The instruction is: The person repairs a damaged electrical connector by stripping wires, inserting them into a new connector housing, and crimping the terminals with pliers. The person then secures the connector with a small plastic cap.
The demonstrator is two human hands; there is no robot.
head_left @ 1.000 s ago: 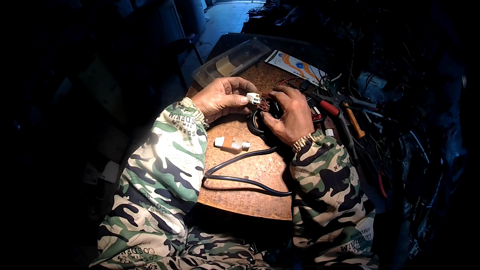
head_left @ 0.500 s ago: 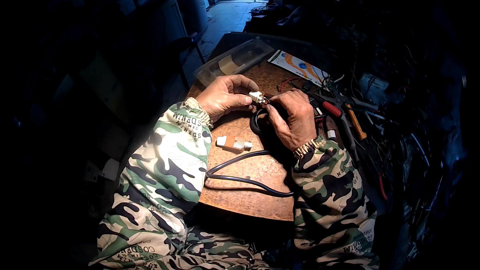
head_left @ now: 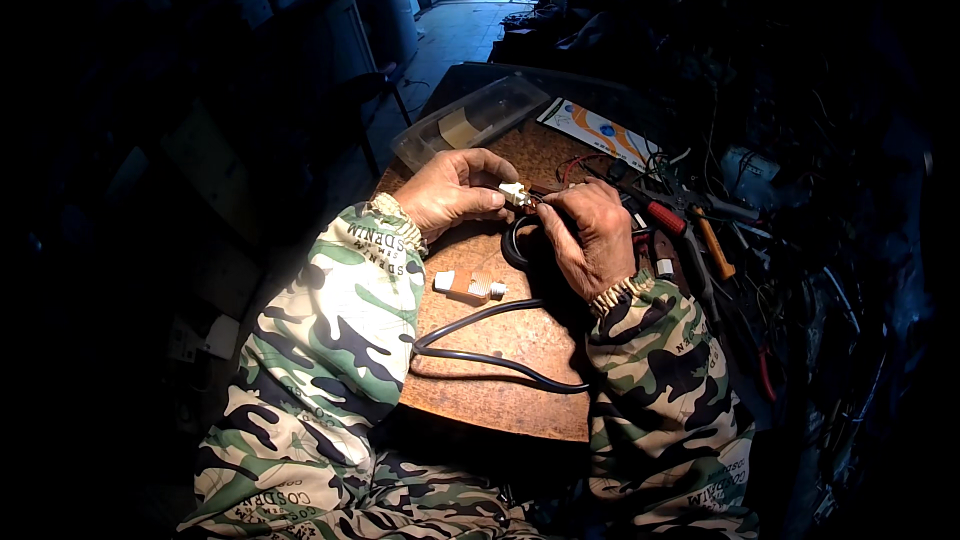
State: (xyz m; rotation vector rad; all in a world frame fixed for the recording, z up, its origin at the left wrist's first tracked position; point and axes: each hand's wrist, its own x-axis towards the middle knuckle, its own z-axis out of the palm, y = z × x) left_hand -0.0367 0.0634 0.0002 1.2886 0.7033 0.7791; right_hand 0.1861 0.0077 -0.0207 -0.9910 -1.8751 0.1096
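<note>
Black cable [head_left: 500,360] looped on bench [head_left: 520,400] at 6 o'clock of hands. Small brown-and-white part [head_left: 468,286] lies loose just above loop. Left hand [head_left: 452,192]: fingers pressed together, pinching small white connector [head_left: 514,194]. Right hand [head_left: 590,236] at 3 o'clock of connector, fingers curled tight around cable end; fingertip contact unclear. Clear plastic box [head_left: 470,120] at 11 o'clock, tan piece inside.

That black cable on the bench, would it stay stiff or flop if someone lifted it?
The black cable would probably flop: it lies in loose curves across the bench. It looks thick, so it may hold some bend. One end runs up toward the right hand, so lifting would likely tug there.
</note>
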